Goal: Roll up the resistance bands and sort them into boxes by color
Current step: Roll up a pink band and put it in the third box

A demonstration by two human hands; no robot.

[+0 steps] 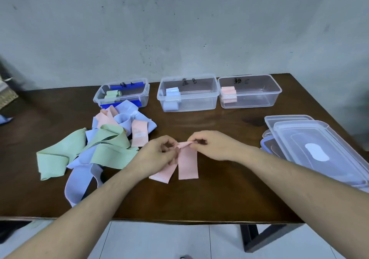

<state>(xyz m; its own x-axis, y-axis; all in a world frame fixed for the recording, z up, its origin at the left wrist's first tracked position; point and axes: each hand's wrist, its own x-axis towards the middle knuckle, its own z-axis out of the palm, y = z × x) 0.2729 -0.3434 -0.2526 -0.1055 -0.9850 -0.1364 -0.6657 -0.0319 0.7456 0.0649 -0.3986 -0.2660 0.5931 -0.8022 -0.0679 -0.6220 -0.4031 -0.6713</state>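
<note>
Pink band [187,164] lies at mid-desk near the front edge, its far end gathered between both hands, two flat tails trailing toward the viewer on the desk [219,198] surface.

Left hand [157,155]: forearm enters from lower left, fingers curled, pinching the left side of the band's rolled end. Right hand [211,145]: forearm enters from lower right, thumb and forefinger pinching the right side of the same fold, remaining fingers curled. Both hands closed on the band; neither holds anything else.

Loose pile [103,145] of green, light blue and pink bands lies just left of the left hand, unrolled and overlapping.

Three clear boxes stand along the far desk edge, each with a handwritten mark. Left box [121,95]: green rolls inside, blue clips on its sides. Middle box [187,95]: light blue rolls at its left end. Right box [249,91]: pink rolls at its left end, well apart from the hands.

Stack of clear lids [319,149] rests at the right desk edge, near the right forearm, not touching it.
</note>
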